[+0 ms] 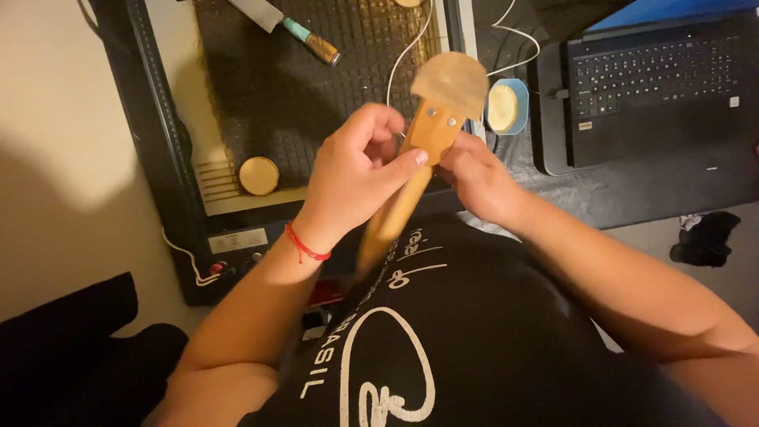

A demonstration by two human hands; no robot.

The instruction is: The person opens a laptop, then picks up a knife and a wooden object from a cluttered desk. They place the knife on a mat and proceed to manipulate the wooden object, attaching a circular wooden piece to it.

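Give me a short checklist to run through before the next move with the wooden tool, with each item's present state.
1. Left hand has a grip on the wooden tool: ok, thumb and fingers close round its neck.
2. Right hand supports the tool: ok, it touches the neck from the other side.
3. Round head sharp enough to inspect: not ok, it is blurred.
4. Two metal rivets seated: cannot tell.
5. Knife away from the hands: ok, it lies apart on the black grid bed.
6. Laptop out of the tool's way: ok, it sits off to the right.
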